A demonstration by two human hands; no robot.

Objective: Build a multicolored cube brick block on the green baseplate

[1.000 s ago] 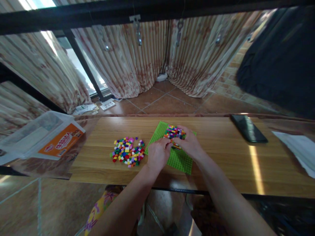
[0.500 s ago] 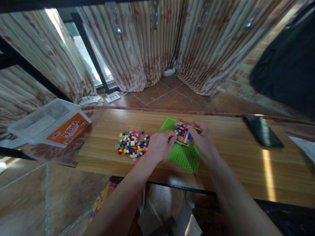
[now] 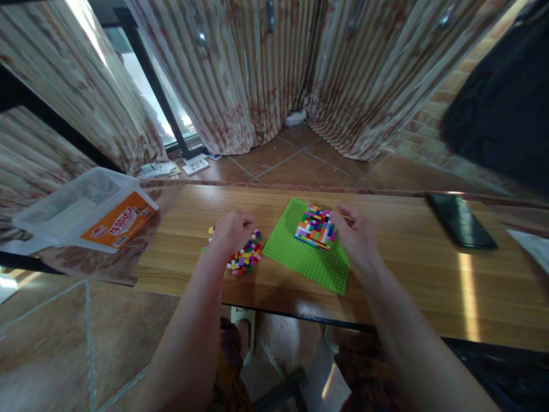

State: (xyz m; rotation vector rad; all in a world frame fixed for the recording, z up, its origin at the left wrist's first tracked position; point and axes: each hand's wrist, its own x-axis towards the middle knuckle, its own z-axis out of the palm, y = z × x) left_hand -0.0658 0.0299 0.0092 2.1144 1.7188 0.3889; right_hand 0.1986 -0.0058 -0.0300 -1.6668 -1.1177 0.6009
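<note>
One green studded baseplate [image 3: 295, 260] lies askew on the wood-grain counter [image 3: 403, 274], its near edge slanting toward the person as it runs right. A single low assembly of small multicoloured bricks [image 3: 316, 227] sits on the baseplate, toward its far side, between the two hands: just beside the right hand and well apart from the left. The assembly's near edge runs about parallel to the baseplate's near edge; it looks nearly as deep as wide, so no clear long axis stands out.

The right hand [image 3: 355, 234] reaches over the baseplate's right edge, thumb and bent fingers at the assembly's right side — whether they touch or grip it, I cannot tell from this angle. The left hand [image 3: 231, 233], left of the baseplate, is curled over one pile of loose bricks [image 3: 246, 256], covering much of it; its fingertips are too small in view to show whether a brick is pinched. The loose bricks are too many and too hidden to count.

Well to the right of the baseplate lies one dark smartphone [image 3: 463, 222], and beyond it one white sheet [image 3: 532, 245]. Far left of the baseplate stands one clear plastic tub [image 3: 86, 212] — orange label facing the person.
</note>
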